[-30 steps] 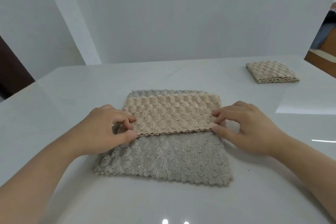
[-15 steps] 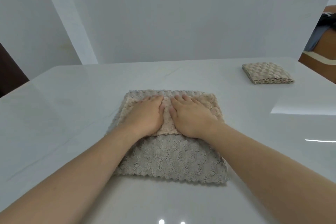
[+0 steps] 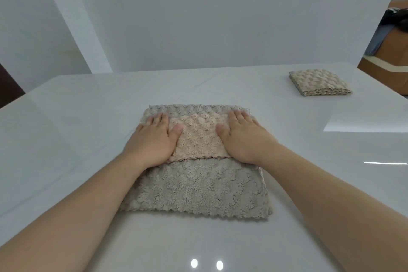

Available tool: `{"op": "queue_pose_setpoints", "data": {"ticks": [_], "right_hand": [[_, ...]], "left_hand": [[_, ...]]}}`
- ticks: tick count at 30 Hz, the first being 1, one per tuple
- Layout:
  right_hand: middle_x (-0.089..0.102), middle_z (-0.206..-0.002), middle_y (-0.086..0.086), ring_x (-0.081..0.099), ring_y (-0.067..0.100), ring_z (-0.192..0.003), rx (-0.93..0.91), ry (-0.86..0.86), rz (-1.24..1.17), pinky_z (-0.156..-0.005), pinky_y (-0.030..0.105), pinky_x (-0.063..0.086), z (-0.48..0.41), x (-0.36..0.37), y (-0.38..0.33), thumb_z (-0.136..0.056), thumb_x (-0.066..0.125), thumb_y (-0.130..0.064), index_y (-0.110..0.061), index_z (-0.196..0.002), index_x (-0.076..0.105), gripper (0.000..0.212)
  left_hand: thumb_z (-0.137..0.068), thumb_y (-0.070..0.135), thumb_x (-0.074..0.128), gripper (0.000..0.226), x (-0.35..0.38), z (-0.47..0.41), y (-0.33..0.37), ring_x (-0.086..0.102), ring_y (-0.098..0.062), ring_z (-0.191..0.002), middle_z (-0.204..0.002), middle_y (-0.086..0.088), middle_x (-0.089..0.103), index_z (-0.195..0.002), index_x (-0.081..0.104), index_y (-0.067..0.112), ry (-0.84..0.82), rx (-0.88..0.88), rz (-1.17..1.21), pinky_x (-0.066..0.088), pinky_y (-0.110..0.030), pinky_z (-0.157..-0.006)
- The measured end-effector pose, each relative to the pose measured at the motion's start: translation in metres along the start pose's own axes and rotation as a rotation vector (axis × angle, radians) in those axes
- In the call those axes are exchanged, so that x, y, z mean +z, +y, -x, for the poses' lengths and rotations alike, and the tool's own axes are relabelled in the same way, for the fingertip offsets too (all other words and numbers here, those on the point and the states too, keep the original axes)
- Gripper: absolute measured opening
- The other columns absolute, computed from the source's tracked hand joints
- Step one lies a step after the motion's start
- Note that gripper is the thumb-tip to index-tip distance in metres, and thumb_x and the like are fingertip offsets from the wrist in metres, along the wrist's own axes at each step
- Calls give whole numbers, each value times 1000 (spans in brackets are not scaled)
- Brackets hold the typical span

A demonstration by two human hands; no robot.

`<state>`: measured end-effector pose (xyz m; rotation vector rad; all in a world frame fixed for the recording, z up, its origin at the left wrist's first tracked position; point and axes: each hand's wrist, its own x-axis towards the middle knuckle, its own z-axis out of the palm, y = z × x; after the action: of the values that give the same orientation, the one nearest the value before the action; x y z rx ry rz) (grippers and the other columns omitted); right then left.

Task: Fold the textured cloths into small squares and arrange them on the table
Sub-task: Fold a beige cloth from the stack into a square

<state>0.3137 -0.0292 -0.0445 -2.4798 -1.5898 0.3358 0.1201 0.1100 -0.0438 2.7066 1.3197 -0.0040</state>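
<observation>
White glossy table [image 3: 66, 134], one. Two textured cloths on it. Grey-beige cloth [image 3: 198, 187] lies at centre, flat, its far half folded toward the person so the bumpy beige flap [image 3: 198, 139] covers the upper part, scalloped edges. Two hands: left hand [image 3: 154, 139] and right hand [image 3: 245, 139] press on the flap's ends, fingers straight, grasping nothing. Folded beige square [image 3: 318, 83] sits far right, well apart.

So the main cloth [image 3: 198, 185] lies flat mid-worktop [image 3: 66, 139], gray fluffy side up, with a beige bumpy flap folded over its far half. The flap's edge and the near edge are both scalloped. The second cloth [image 3: 318, 83], beige and bumpy, sits far right, folded into a small square, maybe four layers, hard to count.
</observation>
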Motion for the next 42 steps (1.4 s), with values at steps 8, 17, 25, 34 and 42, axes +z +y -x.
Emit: {"op": "queue_pose_setpoints", "data": {"ticks": [8,17,25,34,42], "right_hand": [[17,-168,15,19,29,-155,77,-103,-33,-125,48,18,0,-26,5,-108,12,-48,-6,-161,13,68],[45,-66,3,39,17,-55,164,-173,239,-52,25,36,-28,-83,-4,-97,48,-3,-8,-65,48,33],[76,-90,1,61,19,-83,178,-308,209,-82,32,51,-45,-90,2,-94,57,-19,-6,-89,80,27],[71,-82,1,71,25,-78,114,-140,-4,-67,31,51,-38,-100,14,-85,72,-26,-15,-95,67,15],[67,-72,-4,62,10,-54,62,-115,-106,-56,25,46,-23,-121,14,-93,67,-26,-23,-102,57,14]], "left_hand": [[-110,29,25,50,-29,-17,-4,37,-29,-147,-160,-17,37,-152,42,7,-156,-87,-90,31,-41,-120],[-76,20,67,6,-56,-66,-7,64,-22,-79,-86,1,68,-77,73,21,-47,-209,-196,59,-38,-78],[-85,29,79,14,-73,-57,-8,65,-21,-92,-95,-2,71,-91,75,16,-169,-116,-24,53,-32,-82],[-83,23,83,22,-105,-39,-22,63,-19,-74,-82,-7,73,-91,69,9,-222,-60,375,52,-31,-66],[-79,9,83,30,-131,-28,-17,65,-17,-67,-87,-11,73,-101,62,9,-80,-76,777,53,-30,-63]]}}
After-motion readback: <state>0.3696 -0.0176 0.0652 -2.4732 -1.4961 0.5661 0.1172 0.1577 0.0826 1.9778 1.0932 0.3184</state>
